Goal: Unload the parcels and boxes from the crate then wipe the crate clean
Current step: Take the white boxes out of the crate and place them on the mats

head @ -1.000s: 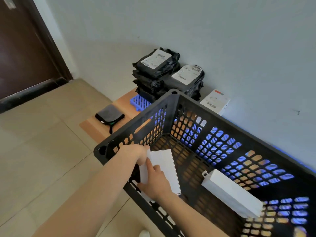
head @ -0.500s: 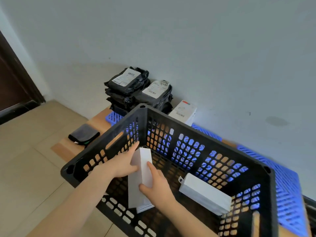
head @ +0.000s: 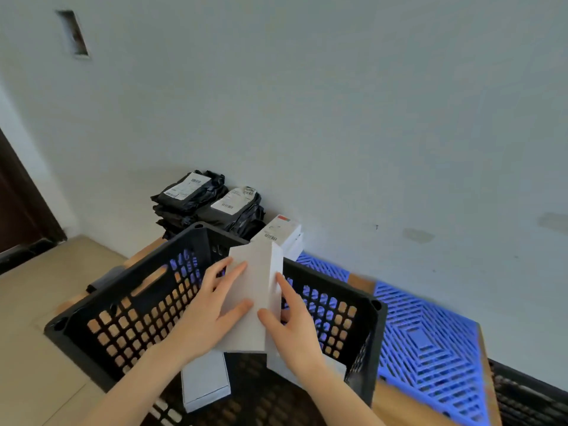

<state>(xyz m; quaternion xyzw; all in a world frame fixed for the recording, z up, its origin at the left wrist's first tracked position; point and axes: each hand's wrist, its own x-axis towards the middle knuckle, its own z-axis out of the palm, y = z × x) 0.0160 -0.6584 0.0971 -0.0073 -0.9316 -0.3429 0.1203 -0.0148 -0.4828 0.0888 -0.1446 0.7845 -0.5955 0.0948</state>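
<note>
A black perforated crate (head: 129, 281) stands on the floor before me. A long white box (head: 256, 278) is held tilted above it, between both hands. My left hand (head: 209, 315) lies on the box's front face with straight fingers and thumb. My right hand (head: 292, 327) grips its right edge, thumb in front and fingers along the side and behind. A second white box (head: 204, 384) lies on the crate floor under my left wrist. A third white box (head: 336, 365) shows partly under my right hand.
Two stacks of black parcels (head: 187, 195) with labels stand against the wall, with a labelled white box (head: 279, 232) beside them. A blue grid mat (head: 424, 342) lies to the right, a dark cloth (head: 100, 282) behind the crate's left side and a dark door (head: 18, 210) at far left.
The white box has come up from inside the crate to above its far rim, and both hands rose with it. My view swung up and to the right.
</note>
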